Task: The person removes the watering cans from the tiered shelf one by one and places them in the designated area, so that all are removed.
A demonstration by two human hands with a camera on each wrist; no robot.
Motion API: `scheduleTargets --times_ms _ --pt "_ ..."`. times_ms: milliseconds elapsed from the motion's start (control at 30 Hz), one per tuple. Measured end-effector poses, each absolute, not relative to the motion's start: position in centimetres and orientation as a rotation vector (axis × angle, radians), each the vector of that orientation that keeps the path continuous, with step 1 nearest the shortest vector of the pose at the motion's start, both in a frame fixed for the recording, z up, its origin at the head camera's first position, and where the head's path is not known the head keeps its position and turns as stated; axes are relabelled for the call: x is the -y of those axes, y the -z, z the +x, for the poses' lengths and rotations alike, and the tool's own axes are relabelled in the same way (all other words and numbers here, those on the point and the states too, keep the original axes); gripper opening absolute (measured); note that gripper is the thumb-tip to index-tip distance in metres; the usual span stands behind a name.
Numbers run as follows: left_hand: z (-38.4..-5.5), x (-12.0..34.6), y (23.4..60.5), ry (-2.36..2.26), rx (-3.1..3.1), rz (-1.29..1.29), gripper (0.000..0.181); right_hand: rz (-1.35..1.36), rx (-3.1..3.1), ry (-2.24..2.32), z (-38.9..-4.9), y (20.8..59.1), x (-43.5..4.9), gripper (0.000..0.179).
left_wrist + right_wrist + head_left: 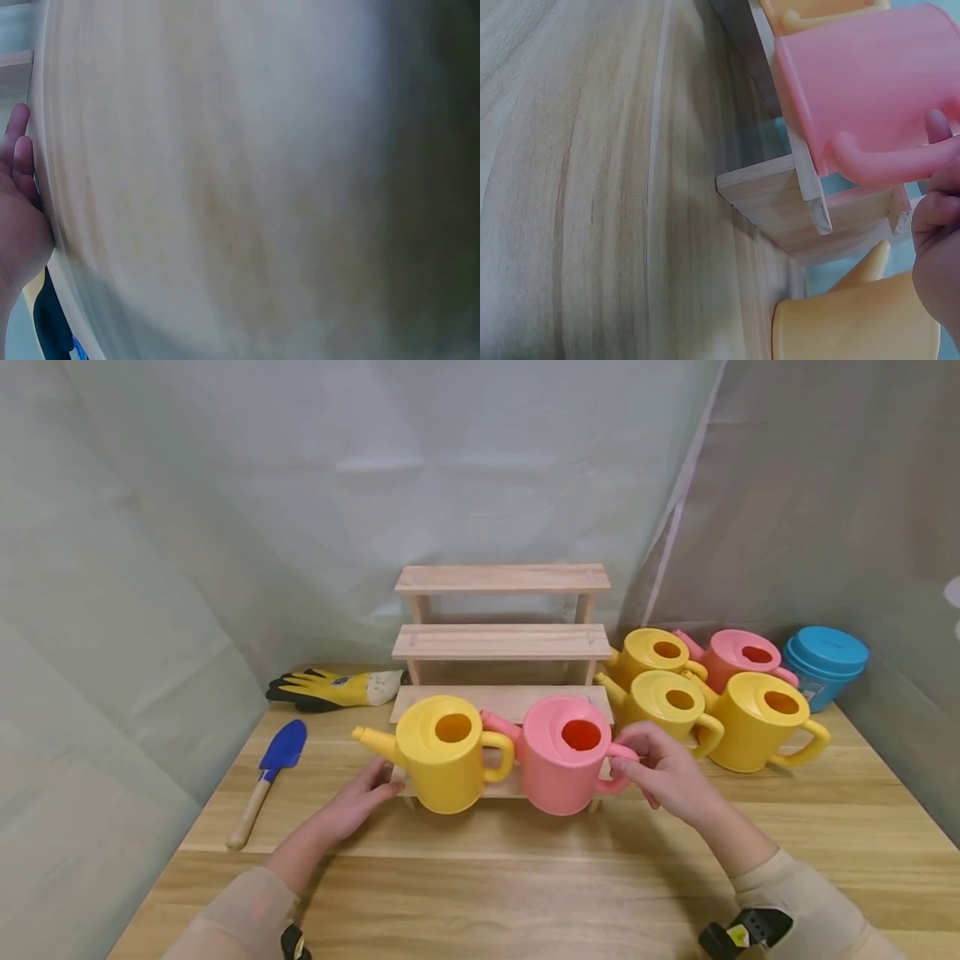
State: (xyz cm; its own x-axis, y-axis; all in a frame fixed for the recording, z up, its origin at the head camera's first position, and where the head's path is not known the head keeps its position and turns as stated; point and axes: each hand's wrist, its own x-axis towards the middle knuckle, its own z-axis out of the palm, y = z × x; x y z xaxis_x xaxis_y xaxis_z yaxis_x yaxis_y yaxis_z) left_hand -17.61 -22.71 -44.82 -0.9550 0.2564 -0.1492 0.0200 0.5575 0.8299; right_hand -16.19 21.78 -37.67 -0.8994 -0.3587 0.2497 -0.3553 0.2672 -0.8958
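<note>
A pink watering can (558, 768) stands on the lowest step of a wooden tiered stand (502, 643). My right hand (663, 772) holds its handle, fingers at the loop in the right wrist view too, where the can's base (817, 142) is over the step. Left of it, on the same step, is a yellow watering can (442, 768), its spout pointing left. My left hand (363, 797) rests at the left end of that step, thumb along the front and the other fingertips partly hidden. The left wrist view shows this hand (22, 202) with fingers extended, mostly beside blurred tabletop.
Right of the stand are three yellow watering cans, the nearest-right one (753, 735) beside a pink one (738, 656) and a blue lidded tub (825, 664). On the left lie yellow-black gloves (337, 687) and a blue trowel (283, 747). Fabric walls (487, 460) enclose the table.
</note>
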Motion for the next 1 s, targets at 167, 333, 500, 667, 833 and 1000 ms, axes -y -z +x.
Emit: scheduleTargets --times_ms 167,333,500,667,833,1000 --pt "-17.5 22.7 44.9 -1.361 -2.545 0.238 0.066 -0.710 -2.513 1.771 -16.2 37.6 -21.7 0.021" --pt "-17.4 22.6 45.0 -1.355 -2.551 0.243 0.065 -0.658 -2.556 1.824 -16.0 37.8 -22.0 0.021" --pt "-17.6 22.7 45.0 -1.361 -2.547 0.248 0.065 -0.564 -2.594 1.916 -15.7 37.7 -23.1 0.020" --pt "-17.6 22.7 44.8 -1.362 -2.537 0.240 0.066 -0.471 -2.636 1.933 -15.2 37.4 -24.8 0.019" --pt "-17.6 22.7 44.7 -1.358 -2.543 0.253 0.066 -0.411 -2.638 1.970 -14.8 37.3 -26.7 0.020" --pt "-17.8 22.8 45.0 -1.355 -2.533 0.245 0.066 -0.445 -2.456 2.173 -14.4 37.5 -28.9 0.024"
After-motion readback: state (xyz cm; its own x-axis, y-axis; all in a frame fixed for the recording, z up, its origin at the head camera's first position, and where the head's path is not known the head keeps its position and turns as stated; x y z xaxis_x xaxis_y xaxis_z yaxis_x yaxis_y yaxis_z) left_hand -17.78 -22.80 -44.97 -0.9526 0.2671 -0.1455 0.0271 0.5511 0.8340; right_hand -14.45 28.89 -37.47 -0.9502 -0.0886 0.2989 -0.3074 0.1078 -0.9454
